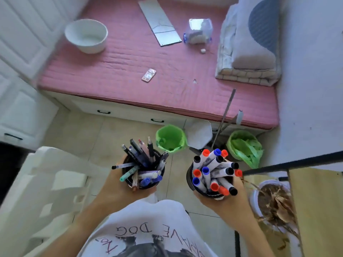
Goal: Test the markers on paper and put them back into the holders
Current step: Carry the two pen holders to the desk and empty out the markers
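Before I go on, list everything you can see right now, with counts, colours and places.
Left holder: one, dark, holds mixed pens, in left hand.
Right holder: one, dark, holds markers capped red, blue, black, in right hand.
Bowl: one, white, on pink bed.
Phone: one, pale, mid-bed.
Mirror panel: one, silvery, far bed.
Folded bedding: one stack, pale, bed's right.
Bins: two, green-lined, on floor.
Plant pot: one, white, dried leaves, lower right.
Left hand: grips left holder.
Right hand: grips right holder.

The pens (143, 164) hide the inside of the left cup (130, 183). The shirt's (148, 229) bottom is cut off. The white chair (46, 182) looks blurry.
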